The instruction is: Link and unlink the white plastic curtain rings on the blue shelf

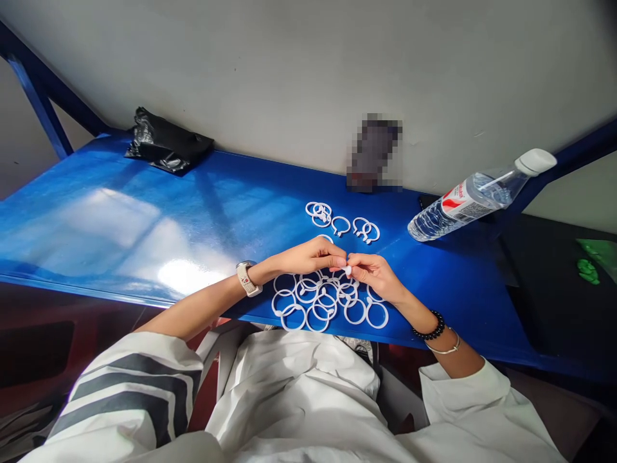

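My left hand (pixel 315 256) and my right hand (pixel 376 275) meet fingertip to fingertip above the table's front part. Both pinch a small white plastic piece (pixel 348 270), seemingly the tab end of a white curtain ring; fingers hide most of it. Under and in front of the hands lies a loose, overlapping pile of several white plastic curtain rings (pixel 292 317), each with a small tab. Farther back is a smaller group of white rings (pixel 341 225), some with the band parted at the tab. Part of another ring (pixel 326 238) shows just behind my left hand.
The blue table (pixel 231 225) backs onto a grey wall. A water bottle (pixel 475 199) with a white cap stands at the right. At the back are a black plastic bag (pixel 166 145) and a pixelated dark object (pixel 375 153). Green material (pixel 588 271) lies far right.
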{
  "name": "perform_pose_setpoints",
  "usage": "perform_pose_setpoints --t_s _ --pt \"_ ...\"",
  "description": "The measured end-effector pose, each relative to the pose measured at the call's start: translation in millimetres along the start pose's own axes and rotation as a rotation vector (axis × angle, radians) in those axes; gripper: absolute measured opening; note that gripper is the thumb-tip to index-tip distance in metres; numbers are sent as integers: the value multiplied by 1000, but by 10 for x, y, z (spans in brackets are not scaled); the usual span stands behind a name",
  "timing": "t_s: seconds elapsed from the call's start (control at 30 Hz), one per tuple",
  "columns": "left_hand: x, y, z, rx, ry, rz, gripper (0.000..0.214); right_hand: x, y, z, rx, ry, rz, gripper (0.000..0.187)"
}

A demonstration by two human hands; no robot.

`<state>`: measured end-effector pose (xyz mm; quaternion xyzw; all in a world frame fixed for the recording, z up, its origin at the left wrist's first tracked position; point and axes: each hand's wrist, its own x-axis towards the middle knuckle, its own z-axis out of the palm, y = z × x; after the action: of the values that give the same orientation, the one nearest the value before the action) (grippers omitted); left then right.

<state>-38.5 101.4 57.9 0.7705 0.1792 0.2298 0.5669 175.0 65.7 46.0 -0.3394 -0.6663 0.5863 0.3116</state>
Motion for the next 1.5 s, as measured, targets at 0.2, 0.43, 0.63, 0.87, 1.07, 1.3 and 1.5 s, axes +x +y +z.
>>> perform_pose_setpoints --t_s 0.2,0.43,0.63,0.87,1.07,1.3,1.5 --pt "30 112 29 -103 -5 -18 66 -24 61 38 170 10 39 46" --pt "32 106 51 -186 -4 -37 71 -34 29 102 279 10 24 44" --pt "12 100 102 -354 29 -25 71 -81 -42 135 340 4 -23 49" --pt "0 44 -18 -141 295 -54 64 -28 -70 -15 54 238 -43 34" --pt "-12 -378 -318 427 589 -71 38 -18 -31 -80 -303 285 -146 25" --pt "-29 -628 -419 951 477 -72 31 -146 -44 473 -837 -309 -620 34" --pt "-47 -506 -387 1012 422 -23 39 -158 48 621 -1056 -454 -755 34"
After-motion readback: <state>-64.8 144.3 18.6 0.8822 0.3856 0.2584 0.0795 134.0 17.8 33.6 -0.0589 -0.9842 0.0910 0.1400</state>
